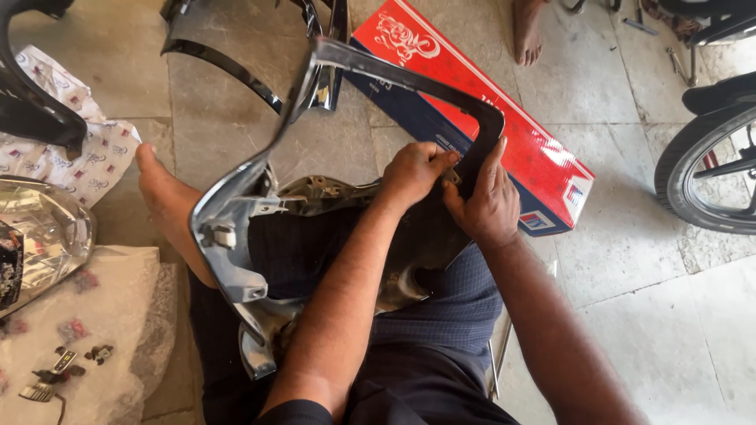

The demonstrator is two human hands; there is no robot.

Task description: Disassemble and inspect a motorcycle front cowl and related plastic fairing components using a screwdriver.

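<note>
slippage is the risk: left hand (413, 169) and right hand (484, 205) both pinch the black fairing frame (315, 94) at its 3 o'clock corner, unsupported elsewhere.

bright daylight from the right, glare on the red carton (504, 118); edges slightly soft.

Long flat red cardboard box (543, 157) with dark blue side and white printing, lying diagonally on the stone tile floor (630, 299), top centre to right. Small red-white-blue label (538, 221) on its near end. Partly hidden behind black frame.
</note>
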